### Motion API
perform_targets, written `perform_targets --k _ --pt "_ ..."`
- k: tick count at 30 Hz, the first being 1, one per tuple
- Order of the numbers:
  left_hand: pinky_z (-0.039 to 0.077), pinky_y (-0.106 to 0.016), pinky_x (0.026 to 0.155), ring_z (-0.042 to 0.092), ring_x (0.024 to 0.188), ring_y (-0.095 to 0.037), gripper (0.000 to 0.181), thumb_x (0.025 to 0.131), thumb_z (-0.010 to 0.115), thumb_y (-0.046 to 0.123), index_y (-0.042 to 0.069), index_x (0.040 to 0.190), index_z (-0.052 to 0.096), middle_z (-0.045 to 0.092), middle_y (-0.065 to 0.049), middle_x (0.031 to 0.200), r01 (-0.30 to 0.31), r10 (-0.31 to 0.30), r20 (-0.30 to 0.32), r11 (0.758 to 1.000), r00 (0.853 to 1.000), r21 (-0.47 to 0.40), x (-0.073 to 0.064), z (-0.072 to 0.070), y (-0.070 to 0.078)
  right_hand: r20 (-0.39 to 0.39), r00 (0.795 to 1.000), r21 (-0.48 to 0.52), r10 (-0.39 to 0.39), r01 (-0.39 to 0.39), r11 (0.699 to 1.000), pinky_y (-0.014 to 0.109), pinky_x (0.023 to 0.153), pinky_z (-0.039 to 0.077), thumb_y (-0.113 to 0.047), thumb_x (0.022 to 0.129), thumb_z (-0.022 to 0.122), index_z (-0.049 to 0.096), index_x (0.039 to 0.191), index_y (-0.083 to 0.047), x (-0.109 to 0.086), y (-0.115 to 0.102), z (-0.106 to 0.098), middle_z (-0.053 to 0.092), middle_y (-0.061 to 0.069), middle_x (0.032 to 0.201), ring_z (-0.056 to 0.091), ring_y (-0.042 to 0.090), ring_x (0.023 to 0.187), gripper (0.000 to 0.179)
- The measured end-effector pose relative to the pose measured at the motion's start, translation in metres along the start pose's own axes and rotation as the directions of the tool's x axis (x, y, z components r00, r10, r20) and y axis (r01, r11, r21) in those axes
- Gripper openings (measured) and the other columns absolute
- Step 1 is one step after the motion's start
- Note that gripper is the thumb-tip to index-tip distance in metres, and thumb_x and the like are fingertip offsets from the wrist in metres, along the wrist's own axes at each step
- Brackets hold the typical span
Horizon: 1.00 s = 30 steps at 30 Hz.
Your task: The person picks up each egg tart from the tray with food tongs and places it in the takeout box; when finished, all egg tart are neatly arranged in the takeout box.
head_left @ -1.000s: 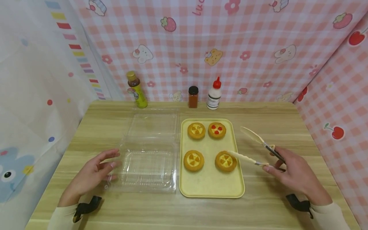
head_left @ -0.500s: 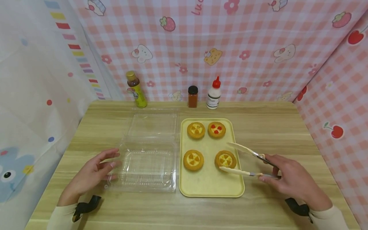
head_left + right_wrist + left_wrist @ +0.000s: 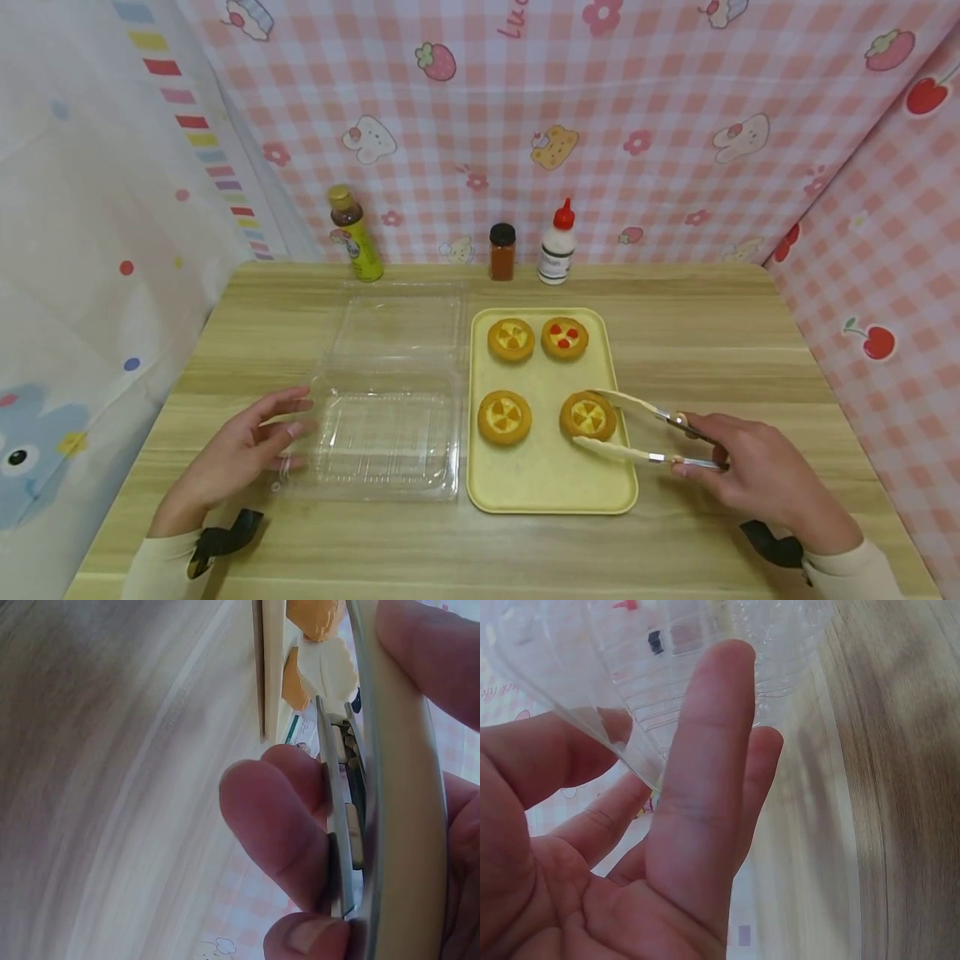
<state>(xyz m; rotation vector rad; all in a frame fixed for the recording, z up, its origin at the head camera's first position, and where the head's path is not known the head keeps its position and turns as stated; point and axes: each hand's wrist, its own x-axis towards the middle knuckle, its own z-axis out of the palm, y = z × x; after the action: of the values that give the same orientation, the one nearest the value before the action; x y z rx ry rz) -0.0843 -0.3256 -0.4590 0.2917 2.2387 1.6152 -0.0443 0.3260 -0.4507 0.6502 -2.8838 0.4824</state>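
My right hand (image 3: 757,467) holds a pair of tongs (image 3: 345,780) with cream tips and metal arms. In the head view the spread tips straddle the lower right tart (image 3: 588,416), one at its far side, one at its near side. This tart has a golden crust and yellow wedge toppings, and sits on a pale yellow tray (image 3: 547,487). My left hand (image 3: 232,454) is at the left edge of a clear plastic clamshell box (image 3: 386,437), whose lid lies folded back. In the left wrist view the box's edge runs between loosely spread fingers (image 3: 709,750).
Several tarts share the tray: one yellow-topped (image 3: 505,418) at lower left, another (image 3: 512,340) at upper left, a red-topped one (image 3: 565,339) at upper right. Along the back stand a yellow-labelled bottle (image 3: 358,237), a black-capped jar (image 3: 502,254) and a red-tipped squeeze bottle (image 3: 557,250).
The tongs have moved left over the tray from its right side, and their tips have closed in around the lower right tart. The left hand has stayed at the box.
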Motion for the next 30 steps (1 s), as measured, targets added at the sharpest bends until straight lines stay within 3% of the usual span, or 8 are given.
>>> perform_targets --k 16,24,30 --pt "0.066 -0.041 0.084 0.066 0.121 0.0 0.056 0.112 0.052 0.012 -0.002 0.162 0.029 0.039 -0.034 0.154 0.004 -0.004 -0.003 1.0 1.0 -0.004 -0.001 0.0 -0.002 -0.03 0.999 0.0 -0.029 0.029 1.0 0.018 0.053 0.035 -0.037 0.077 0.095 0.075 0.111 -0.013 0.009 -0.006 -0.002 0.047 -0.02 0.069 0.038 -0.008 0.058 0.046" --pt "0.066 -0.041 0.083 0.067 0.122 -0.002 0.056 0.112 0.052 0.012 -0.002 0.162 0.03 0.051 -0.01 0.149 -0.004 0.004 0.009 1.0 1.0 -0.013 0.0 -0.001 -0.005 -0.059 0.997 0.0 -0.058 0.058 0.998 0.018 0.053 0.036 -0.036 0.076 0.095 0.076 0.112 -0.012 0.019 -0.013 -0.007 0.048 -0.02 0.067 0.039 -0.008 0.058 0.047" --pt "0.067 -0.041 0.083 0.067 0.121 -0.002 0.055 0.113 0.052 0.011 -0.003 0.161 0.03 0.053 -0.008 0.148 -0.018 0.018 0.012 1.0 1.0 -0.008 0.0 -0.002 -0.005 -0.073 0.993 -0.003 -0.089 0.089 0.996 0.018 0.052 0.034 -0.037 0.077 0.095 0.076 0.115 -0.012 0.03 -0.019 -0.011 0.045 -0.02 0.066 0.036 -0.008 0.056 0.05"
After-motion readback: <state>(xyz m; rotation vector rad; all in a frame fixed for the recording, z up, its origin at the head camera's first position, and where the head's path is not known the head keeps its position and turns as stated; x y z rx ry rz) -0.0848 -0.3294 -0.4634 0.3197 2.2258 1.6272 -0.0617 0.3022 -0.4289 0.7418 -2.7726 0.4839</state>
